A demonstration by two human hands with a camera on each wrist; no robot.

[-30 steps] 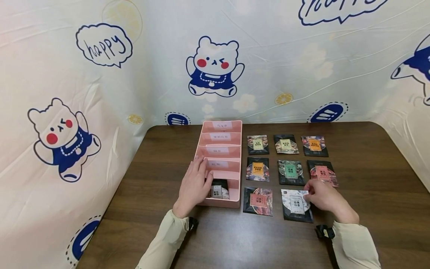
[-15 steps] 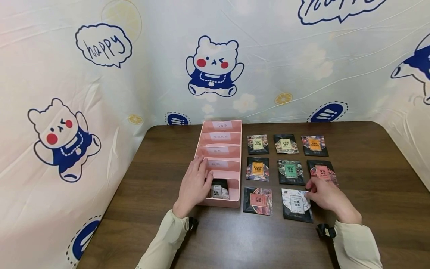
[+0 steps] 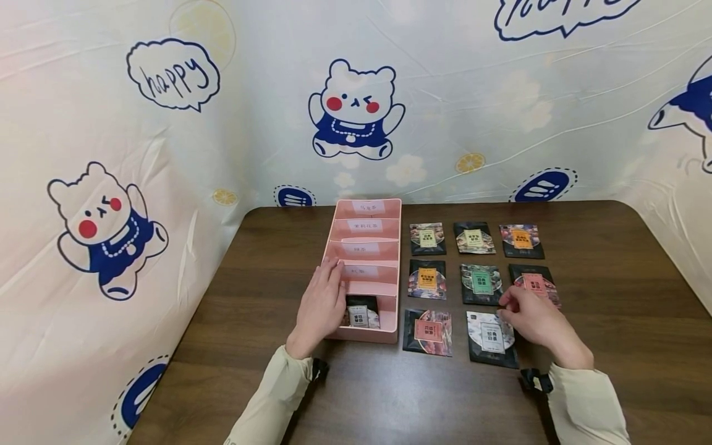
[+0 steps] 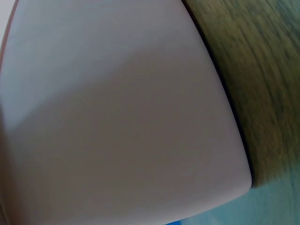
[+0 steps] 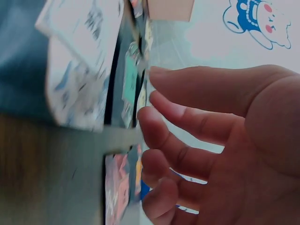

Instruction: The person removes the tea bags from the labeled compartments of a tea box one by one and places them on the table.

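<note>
A white-and-black tea sachet (image 3: 492, 340) lies flat on the table at the front right of the head view. My right hand (image 3: 539, 324) hovers at its upper right corner, fingers loosely bent. In the right wrist view, a gap shows between the thumb (image 5: 201, 86) and the fingers, with no sachet in it. My left hand (image 3: 319, 306) rests on the left side of a pink divided box (image 3: 367, 336), fingers extended. One black-and-white sachet (image 3: 364, 314) sits in the box's front compartment. The left wrist view shows only the box's side wall (image 4: 126, 117) and the table.
Several other sachets lie in rows right of the box, including a green one (image 3: 481, 284), a red one (image 3: 427, 334) and a red one (image 3: 534, 283) partly behind my right hand. Paper labels (image 3: 360, 271) mark the box's rear compartments. A printed curtain (image 3: 434, 111) hangs behind the table.
My right hand has shifted slightly left and up over the corner of the white-and-black sachet. My left hand stays on the box, its thumb drawn in from above the front compartment.
</note>
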